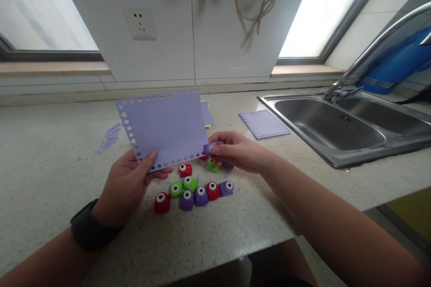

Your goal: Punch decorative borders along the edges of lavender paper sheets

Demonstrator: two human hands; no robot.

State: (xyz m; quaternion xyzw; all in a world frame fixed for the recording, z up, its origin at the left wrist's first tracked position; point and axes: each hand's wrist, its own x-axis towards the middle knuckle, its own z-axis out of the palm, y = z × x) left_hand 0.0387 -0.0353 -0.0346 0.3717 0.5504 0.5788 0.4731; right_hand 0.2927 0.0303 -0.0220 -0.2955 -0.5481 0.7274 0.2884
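Note:
A sheet of lilac paper (168, 130) is raised above the counter, with small star, heart and other cut-outs along its top, left and bottom edges. My left hand (129, 179) pinches its lower left corner, thumb on the front. At the lower right corner, my right hand (232, 148) grips a purple craft punch (208, 148) that sits on the paper's edge. Below the sheet, several red, green and purple punches stand on the counter, among them a red punch (162, 202) and a green punch (190, 183). A few more are partly hidden under my right hand.
Another lilac sheet with a punched border (264, 124) lies beside the steel sink (323, 121). Behind the raised sheet is a partly hidden paper stack (207, 115). Lilac paper scraps (109, 139) are scattered at left. A tap (357, 58) rises behind the sink.

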